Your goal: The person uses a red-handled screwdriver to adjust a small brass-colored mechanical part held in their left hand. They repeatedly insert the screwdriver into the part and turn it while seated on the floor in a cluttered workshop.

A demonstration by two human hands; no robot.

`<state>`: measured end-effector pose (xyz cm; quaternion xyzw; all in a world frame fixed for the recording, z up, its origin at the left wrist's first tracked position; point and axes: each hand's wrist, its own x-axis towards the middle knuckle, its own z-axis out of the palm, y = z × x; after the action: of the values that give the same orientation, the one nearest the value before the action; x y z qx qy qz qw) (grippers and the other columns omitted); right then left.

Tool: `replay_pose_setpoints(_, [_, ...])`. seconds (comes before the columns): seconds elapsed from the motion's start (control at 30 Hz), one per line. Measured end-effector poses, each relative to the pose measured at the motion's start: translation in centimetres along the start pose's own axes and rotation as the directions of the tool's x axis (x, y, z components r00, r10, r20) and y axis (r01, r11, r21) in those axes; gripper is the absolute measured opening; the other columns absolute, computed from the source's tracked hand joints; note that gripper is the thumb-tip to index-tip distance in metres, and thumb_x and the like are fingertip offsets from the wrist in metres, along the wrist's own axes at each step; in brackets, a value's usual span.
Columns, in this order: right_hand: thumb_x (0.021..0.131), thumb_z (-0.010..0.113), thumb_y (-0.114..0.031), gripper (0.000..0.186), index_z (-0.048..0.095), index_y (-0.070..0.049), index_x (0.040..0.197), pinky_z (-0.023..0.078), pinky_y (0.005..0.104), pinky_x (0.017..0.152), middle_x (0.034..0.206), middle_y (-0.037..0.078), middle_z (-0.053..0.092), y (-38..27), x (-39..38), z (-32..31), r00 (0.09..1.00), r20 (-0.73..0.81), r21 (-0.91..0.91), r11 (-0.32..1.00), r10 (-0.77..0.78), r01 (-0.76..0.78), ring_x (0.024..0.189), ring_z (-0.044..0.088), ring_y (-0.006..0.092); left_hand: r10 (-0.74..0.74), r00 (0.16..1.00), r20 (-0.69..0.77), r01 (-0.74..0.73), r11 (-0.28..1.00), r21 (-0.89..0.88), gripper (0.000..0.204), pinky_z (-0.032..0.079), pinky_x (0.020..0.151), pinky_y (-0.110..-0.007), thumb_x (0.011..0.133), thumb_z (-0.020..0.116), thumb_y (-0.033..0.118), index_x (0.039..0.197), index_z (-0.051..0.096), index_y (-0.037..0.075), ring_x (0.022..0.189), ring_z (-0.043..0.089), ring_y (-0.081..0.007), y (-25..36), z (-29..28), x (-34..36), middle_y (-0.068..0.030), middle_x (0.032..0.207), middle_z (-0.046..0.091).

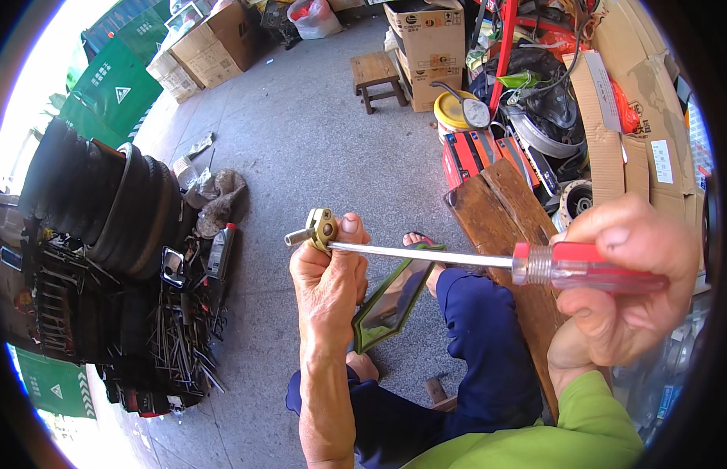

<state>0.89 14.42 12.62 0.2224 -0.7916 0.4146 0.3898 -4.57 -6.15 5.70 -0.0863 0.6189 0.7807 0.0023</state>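
Note:
My left hand (332,262) is closed around a small gold-coloured metal fitting (325,227) with a silver stud (299,237) sticking out to the left. In my right hand (629,273) is a screwdriver (434,255) with a clear red handle, its shaft lying level across the view. The screwdriver's tip reaches the fitting beside my left fingers; whether it sits in a slot there is hidden. Below the shaft, between my knees, a green-framed angular panel (395,301) with a glossy, mirror-like face stands tilted; its support is not visible.
Tires (121,207) and a heap of metal tools (184,344) stand at left. A wooden bench (508,211) runs along my right. Beyond it are red boxes (469,156), a yellow-lidded bucket (451,113), a round mirror (475,114) and cardboard (645,94). A small stool (373,70) stands farther off.

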Motion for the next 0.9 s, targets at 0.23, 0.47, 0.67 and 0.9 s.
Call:
replay_pose_setpoints(0.23, [0.068,0.079,-0.027,0.044,0.049,-0.007,0.092,0.046,0.0269,0.061,0.079,0.015,0.056,0.8,0.9,-0.4,0.987,0.134,0.015,0.996,-0.090,0.088,0.067,0.054,0.0191,-0.002,1.000,-0.005,0.002,1.000,0.009,0.030,0.013,0.035,-0.019,0.088,0.061,0.031,0.076,0.057,0.004,0.040,0.023,0.0004,0.0,0.0,0.0,0.0085,0.050,0.031])
replay_pose_setpoints(0.47, [0.065,0.079,-0.036,0.052,0.050,-0.005,0.095,0.045,0.0257,0.061,0.078,0.013,0.056,0.2,0.2,0.2,1.000,-0.024,-0.016,1.000,-0.006,0.005,0.066,0.053,0.0171,-0.029,1.000,-0.002,0.029,1.000,0.006,0.030,0.013,0.035,-0.019,0.089,0.060,0.029,0.074,0.056,0.004,0.040,0.023,0.0002,0.0,0.1,0.1,0.0085,0.050,0.030])
replay_pose_setpoints(0.67, [0.062,0.078,-0.046,0.063,0.051,-0.004,0.100,0.044,0.0232,0.060,0.076,0.008,0.055,-0.2,-0.2,0.8,0.984,-0.150,-0.039,0.994,0.094,-0.101,0.062,0.052,0.0136,-0.050,0.999,0.012,0.050,0.999,0.003,0.030,0.013,0.035,-0.019,0.089,0.060,0.029,0.073,0.055,0.004,0.040,0.023,0.0001,0.2,0.1,-0.1,0.0086,0.050,0.029])
replay_pose_setpoints(0.9, [0.060,0.077,-0.054,0.076,0.051,-0.002,0.109,0.043,0.0215,0.060,0.073,0.005,0.057,0.9,-0.1,0.7,0.986,-0.153,-0.032,0.997,0.067,-0.073,0.060,0.051,0.0112,-0.035,0.999,0.033,0.035,0.999,-0.004,0.029,0.013,0.035,-0.019,0.089,0.060,0.029,0.074,0.055,0.005,0.040,0.023,0.0001,0.0,-0.1,-0.1,0.0085,0.050,0.030])
